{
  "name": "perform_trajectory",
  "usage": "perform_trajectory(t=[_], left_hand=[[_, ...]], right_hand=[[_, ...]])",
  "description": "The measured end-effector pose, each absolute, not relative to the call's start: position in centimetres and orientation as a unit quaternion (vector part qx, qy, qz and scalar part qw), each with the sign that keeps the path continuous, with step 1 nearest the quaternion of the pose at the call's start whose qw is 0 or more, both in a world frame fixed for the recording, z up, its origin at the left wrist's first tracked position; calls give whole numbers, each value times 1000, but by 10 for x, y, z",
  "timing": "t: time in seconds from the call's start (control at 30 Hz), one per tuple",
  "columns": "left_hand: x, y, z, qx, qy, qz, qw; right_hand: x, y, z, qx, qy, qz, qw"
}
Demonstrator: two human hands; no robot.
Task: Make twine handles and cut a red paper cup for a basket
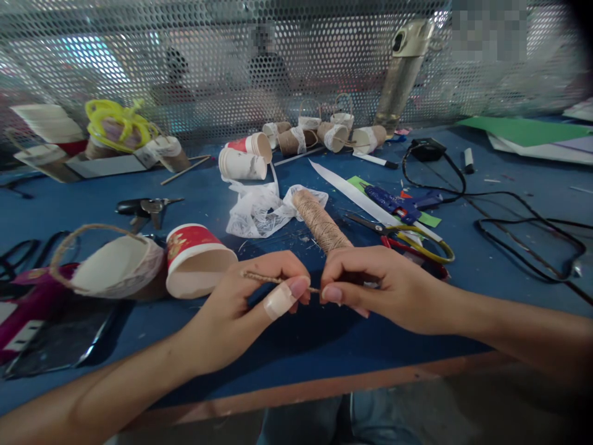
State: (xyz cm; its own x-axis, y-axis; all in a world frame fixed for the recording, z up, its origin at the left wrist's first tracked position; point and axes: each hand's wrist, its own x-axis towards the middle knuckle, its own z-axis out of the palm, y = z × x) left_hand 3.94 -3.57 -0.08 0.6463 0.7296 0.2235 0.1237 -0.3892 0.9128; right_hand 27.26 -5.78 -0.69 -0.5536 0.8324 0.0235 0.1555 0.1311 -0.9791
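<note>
Between my two hands runs a short piece of brown twine (262,277). My left hand (252,303), with a plaster on its thumb, pinches it between thumb and index finger, and one end sticks out to the left. My right hand (389,287) grips the other part between thumb and fingertips, a small gap away. Just behind the hands lies a spool of twine (319,221), tilted, its near end by my right knuckles. White lace (257,210) lies to the spool's left. A red and white paper cup (197,262) rests on its side left of my left hand.
Scissors (417,238) and a blue glue gun (401,201) with a black cable lie to the right. A twine-handled cup basket (115,266), keys (151,207) and a phone (60,340) are at left. Several small baskets and a bottle (403,74) stand before the perforated metal screen (208,74).
</note>
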Motion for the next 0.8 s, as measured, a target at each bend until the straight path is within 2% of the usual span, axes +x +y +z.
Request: perform_trajectory(t=[0.2,0.33,0.53,0.67,0.8], left_hand=[[40,-35,0,739,317,286,522],[39,-33,-1,725,303,282,551],[37,-29,-1,665,262,246,654],[37,-29,-4,667,269,259,645],[40,-28,-6,697,285,274,599]], right_hand=[[272,-58,-9,-357,-704,528,314],[272,-58,-9,-345,-650,604,306],[273,-57,-8,-303,-596,686,287],[273,-57,-8,-327,-597,669,299],[270,-58,-7,-350,-656,585,324]])
